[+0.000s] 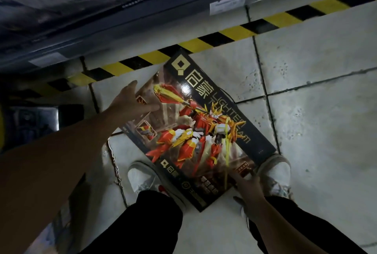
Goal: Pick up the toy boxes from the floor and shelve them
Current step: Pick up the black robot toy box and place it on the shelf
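A large flat toy box [195,129] with a red and gold robot printed on a dark lid lies on the tiled floor, turned diagonally, its near end between my two shoes. My left hand [132,102] reaches to the box's far left edge, fingers spread and straight, thumb laid on the lid. My right hand [247,187] is at the box's near right corner, fingers extended onto the lid and the thumb apart below the edge. Neither hand has a visible grip around the box.
A dark metal shelf [102,18] with price labels runs across the top, holding dark boxes. Yellow-and-black hazard tape [234,33] marks the floor along its foot. Another dark box [30,123] sits low at the left. My shoes [142,178] flank the box.
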